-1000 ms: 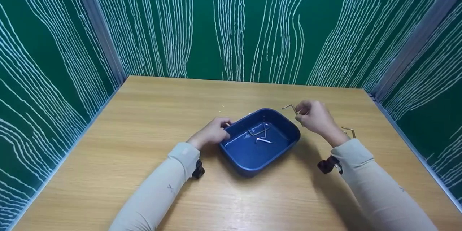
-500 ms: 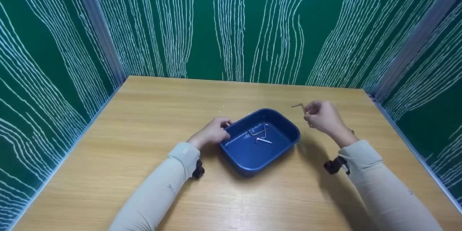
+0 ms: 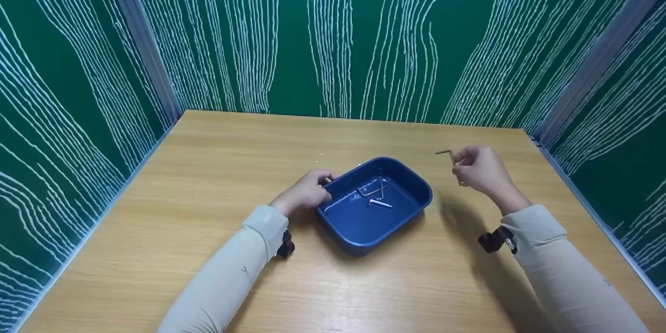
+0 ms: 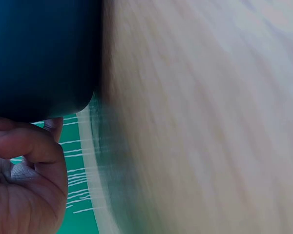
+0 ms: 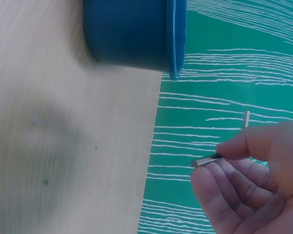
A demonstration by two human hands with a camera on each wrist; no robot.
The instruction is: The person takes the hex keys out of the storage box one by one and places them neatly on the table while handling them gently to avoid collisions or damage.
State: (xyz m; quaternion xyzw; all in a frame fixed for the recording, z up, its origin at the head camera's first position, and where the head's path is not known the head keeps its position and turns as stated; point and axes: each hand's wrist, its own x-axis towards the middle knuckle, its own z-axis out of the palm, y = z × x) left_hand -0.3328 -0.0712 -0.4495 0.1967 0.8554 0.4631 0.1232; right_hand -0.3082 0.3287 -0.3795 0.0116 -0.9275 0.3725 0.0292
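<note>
The work looks midway; three thin L-shaped metal rods (image 3: 381, 203) lie inside a deep blue rectangular tub (image 3: 359, 226), its left side gripped by the left hand (image 3: 308, 189); the right hand (image 3: 483, 169) pinches a fourth, dull-metal L-shaped rod (image 3: 452, 158) outside, right of the tub

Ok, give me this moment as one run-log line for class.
left fingers: hold blue bin; right fingers: pinch bent metal rod beside bin; bin contents: metal rods
</note>
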